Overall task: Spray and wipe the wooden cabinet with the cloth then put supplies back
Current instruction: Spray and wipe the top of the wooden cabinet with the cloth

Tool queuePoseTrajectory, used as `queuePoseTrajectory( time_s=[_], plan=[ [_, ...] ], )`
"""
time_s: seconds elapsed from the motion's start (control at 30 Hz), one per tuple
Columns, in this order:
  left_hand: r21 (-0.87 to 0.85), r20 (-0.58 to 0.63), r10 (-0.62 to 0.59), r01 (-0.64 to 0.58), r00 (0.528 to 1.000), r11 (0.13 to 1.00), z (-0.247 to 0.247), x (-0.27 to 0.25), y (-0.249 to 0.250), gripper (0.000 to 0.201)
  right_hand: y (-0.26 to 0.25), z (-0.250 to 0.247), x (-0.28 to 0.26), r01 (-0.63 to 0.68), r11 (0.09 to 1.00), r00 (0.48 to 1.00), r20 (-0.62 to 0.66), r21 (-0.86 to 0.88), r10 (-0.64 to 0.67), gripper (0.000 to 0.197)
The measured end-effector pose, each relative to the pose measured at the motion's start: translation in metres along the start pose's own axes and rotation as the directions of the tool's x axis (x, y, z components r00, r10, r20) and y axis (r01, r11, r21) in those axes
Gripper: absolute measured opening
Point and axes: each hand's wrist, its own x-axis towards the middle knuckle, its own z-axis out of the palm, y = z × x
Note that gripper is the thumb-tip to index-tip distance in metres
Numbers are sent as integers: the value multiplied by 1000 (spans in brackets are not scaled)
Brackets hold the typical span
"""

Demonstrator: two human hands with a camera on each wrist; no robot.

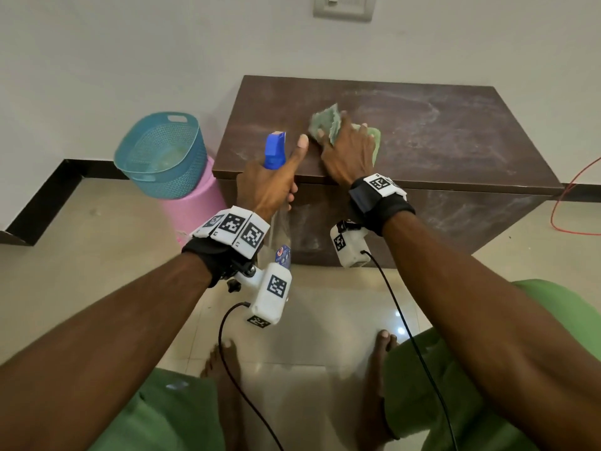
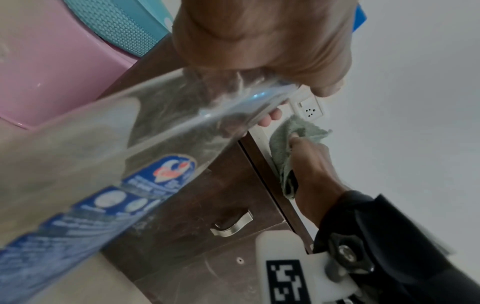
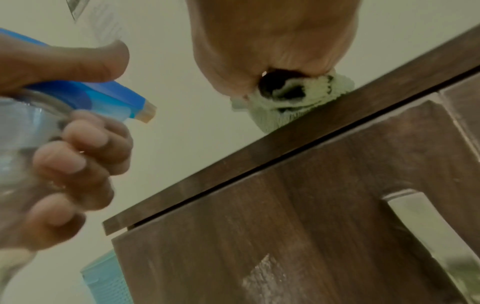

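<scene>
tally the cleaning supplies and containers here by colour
blue: 1, the spray bottle trigger head
green: 1, the cloth
teal: 1, the basket
pink: 1, the stool under it
total: 4

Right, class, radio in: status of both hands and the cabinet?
Left hand grips spray bottle. Right hand presses cloth on cabinet. Nothing blocking.

Green cloth [image 1: 328, 126], brown cabinet [image 1: 439, 131], teal basket [image 1: 182, 177].
</scene>
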Motion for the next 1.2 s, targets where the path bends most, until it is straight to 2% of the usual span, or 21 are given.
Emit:
queuePoseTrajectory(
  time_s=[0.07, 0.17, 0.23, 0.3, 0.4, 0.43, 0.47, 0.57, 0.63, 0.67, 0.73, 0.8, 0.83, 0.9, 0.93, 0.97, 1.03, 1.07, 1.1, 1.13, 1.2],
  plan=[
    [-3, 10, -3, 3, 1000, 1000, -2, 4, 0, 63, -6, 2, 11, 69, 996, 987, 147, -50, -61, 67],
    [-26, -41, 4, -5, 999, 1000, -6, 11, 4, 57, -27, 17, 27, 284, 935, 920, 336, -210, -204, 66],
    [-49, -134, 8, -15, 991, 999, -12, 13, 11, 57, -46, 32, 26, 396, 879, 881, 381, -266, -281, 64],
    [-86, -194, -9, -8, 981, 996, -20, 15, 17, 62, -58, 42, 9, 519, 820, 815, 429, -240, -390, 61],
    [-103, -228, -15, -9, 974, 995, -33, 18, 21, 68, -45, 41, -16, 656, 745, 728, 360, -118, -583, 55],
    [-102, -230, -20, -4, 973, 995, -36, 20, 20, 69, -34, 35, -11, 656, 748, 728, 346, -100, -592, 56],
    [-114, -221, -26, 1, 975, 993, -40, 21, 19, 69, -23, 30, -3, 621, 775, 760, 333, -120, -558, 57],
    [-155, -152, -71, 47, 986, 987, -47, 24, 10, 63, -11, 28, 22, 349, 904, 927, 232, -245, -295, 60],
    [-146, -107, -97, 81, 990, 986, -52, 25, 4, 63, -32, 41, 25, 240, 937, 956, 230, -252, -183, 61],
    [-144, -86, -115, 102, 990, 984, -54, 25, 3, 64, -48, 49, 21, 266, 933, 943, 266, -243, -200, 61],
    [-132, -76, -144, 133, 987, 982, -55, 24, 3, 69, -79, 58, 3, 465, 848, 860, 357, -254, -365, 57],
    [-124, -126, -149, 133, 981, 983, -59, 24, 5, 75, -96, 57, -18, 681, 701, 708, 434, -212, -557, 54],
    [-120, -149, -144, 127, 978, 985, -62, 24, 5, 76, -95, 55, -25, 736, 661, 645, 444, -145, -621, 50],
    [-121, -154, -131, 112, 979, 986, -70, 29, 4, 76, -82, 46, -27, 752, 659, 601, 410, 3, -687, 50],
    [-129, -138, -128, 111, 982, 985, -73, 30, 3, 75, -70, 40, -21, 735, 677, 612, 397, 32, -684, 53],
    [-134, -113, -127, 112, 985, 985, -77, 32, 3, 74, -57, 33, -12, 699, 714, 656, 379, 18, -652, 54],
    [-130, -78, -133, 122, 988, 984, -82, 34, 0, 74, -34, 25, 14, 531, 842, 820, 309, -95, -483, 52],
    [-125, -73, -140, 131, 987, 984, -84, 34, -2, 75, -29, 24, 22, 427, 890, 884, 281, -159, -374, 54],
    [-119, -73, -145, 135, 987, 984, -86, 34, -4, 76, -32, 30, 26, 348, 914, 918, 271, -208, -288, 56],
    [-113, -73, -146, 137, 987, 984, -87, 34, -5, 77, -44, 38, 24, 320, 913, 927, 282, -252, -247, 58],
    [-102, -74, -149, 142, 986, 985, -85, 32, -5, 77, -77, 59, 8, 423, 859, 878, 364, -289, -311, 60]
  ],
)
